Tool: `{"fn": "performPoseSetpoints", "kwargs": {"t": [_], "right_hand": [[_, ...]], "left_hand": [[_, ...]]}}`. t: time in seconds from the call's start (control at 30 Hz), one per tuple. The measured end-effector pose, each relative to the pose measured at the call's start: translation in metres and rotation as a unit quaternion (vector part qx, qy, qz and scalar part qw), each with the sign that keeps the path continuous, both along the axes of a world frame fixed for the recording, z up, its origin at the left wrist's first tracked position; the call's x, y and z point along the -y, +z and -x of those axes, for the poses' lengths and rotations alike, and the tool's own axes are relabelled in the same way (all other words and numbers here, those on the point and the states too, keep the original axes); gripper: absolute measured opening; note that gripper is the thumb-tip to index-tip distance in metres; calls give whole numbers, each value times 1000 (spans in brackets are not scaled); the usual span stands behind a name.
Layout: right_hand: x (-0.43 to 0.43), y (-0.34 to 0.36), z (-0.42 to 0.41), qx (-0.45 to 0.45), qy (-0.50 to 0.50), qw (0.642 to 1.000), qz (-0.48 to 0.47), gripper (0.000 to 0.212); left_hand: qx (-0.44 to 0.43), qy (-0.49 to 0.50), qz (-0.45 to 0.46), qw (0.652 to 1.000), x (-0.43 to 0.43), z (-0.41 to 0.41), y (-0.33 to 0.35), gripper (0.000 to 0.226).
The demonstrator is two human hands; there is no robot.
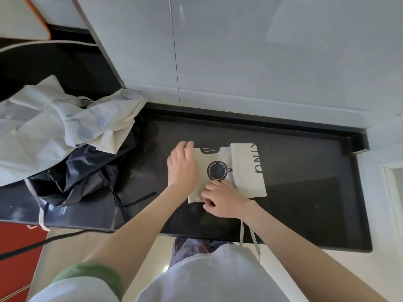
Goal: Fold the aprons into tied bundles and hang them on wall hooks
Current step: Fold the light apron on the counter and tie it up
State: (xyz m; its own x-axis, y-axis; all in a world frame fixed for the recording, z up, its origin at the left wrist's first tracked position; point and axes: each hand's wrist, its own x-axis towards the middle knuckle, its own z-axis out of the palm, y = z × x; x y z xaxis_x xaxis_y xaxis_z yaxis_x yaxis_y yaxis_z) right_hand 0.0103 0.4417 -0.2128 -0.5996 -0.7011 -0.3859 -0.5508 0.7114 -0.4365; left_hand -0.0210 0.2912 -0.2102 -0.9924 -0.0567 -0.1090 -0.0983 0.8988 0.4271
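At frame centre, on the black counter [305, 192], the left hand [181, 168] lies flat on the folded apron [218, 156] — the right hand [222, 199] pinches its lower edge.

The glossy black stone table [305, 171] lies open to the right of the folded cream apron [246, 166] with black print, as far as the raised black rim [357, 171] at its right end. A narrower bare strip runs behind it to the pale grey wall panels [239, 51]. On the left, a crumpled white apron [43, 131] heaped on a dark navy apron [87, 171] blocks the way, leaving a bare gap before the folded one. Two white strings [241, 234] hang over the near edge.
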Motion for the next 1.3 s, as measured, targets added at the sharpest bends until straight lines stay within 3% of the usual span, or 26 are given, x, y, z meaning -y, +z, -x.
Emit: {"fn": "performPoseSetpoints", "kwargs": {"t": [0.07,0.13,0.17,0.23,0.3,0.33,0.43,0.5,0.6,0.67,0.7,0.77,0.83,0.93,1.03,1.1,1.2,1.3], "right_hand": [[-5,6,5,33,-64,996,52,15],[-15,12,12,-39,-189,975,113,8],[-23,13,16,-92,-274,952,104,6],[-42,14,23,-134,-448,884,13,27],[-59,11,27,-53,-562,824,-50,58],[-65,10,28,2,-586,809,-52,64],[-72,4,32,119,-601,790,-13,50],[-70,5,35,140,-602,786,-1,43],[-59,11,36,114,-603,790,3,34],[-50,18,36,77,-588,805,-2,30],[-46,22,35,65,-578,813,9,27],[-39,30,33,65,-560,823,65,18],[-32,37,28,87,-529,835,125,13],[-21,41,20,159,-466,852,180,18],[-13,37,17,209,-407,867,194,12],[-9,31,17,189,-373,890,182,13],[-4,18,14,60,-355,921,148,25],[-2,3,9,-45,-290,953,76,57]], "left_hand": [[15,-144,66,987,-5,-10,-7,58],[85,-241,144,956,-1,-18,-21,60],[97,-265,173,944,3,-22,-27,61],[91,-274,203,936,10,-27,-35,62],[86,-272,217,933,8,-30,-32,61],[81,-271,217,934,5,-29,-28,61],[19,-309,156,938,-16,-23,-20,58],[2,-360,132,924,-28,-20,-21,54],[100,-381,133,910,-31,-22,-28,58],[111,-371,83,918,-31,-18,-29,63],[120,-344,19,931,-33,-16,-26,61],[152,-193,-192,950,-37,-11,-17,45],[205,-11,-369,907,-40,-6,-7,37],[282,104,-474,828,-42,-1,8,45],[318,144,-492,797,-39,3,12,54],[308,178,-476,804,-35,4,10,41],[255,169,-373,876,-29,3,7,35],[130,65,-173,974,-24,-8,5,53]]}}
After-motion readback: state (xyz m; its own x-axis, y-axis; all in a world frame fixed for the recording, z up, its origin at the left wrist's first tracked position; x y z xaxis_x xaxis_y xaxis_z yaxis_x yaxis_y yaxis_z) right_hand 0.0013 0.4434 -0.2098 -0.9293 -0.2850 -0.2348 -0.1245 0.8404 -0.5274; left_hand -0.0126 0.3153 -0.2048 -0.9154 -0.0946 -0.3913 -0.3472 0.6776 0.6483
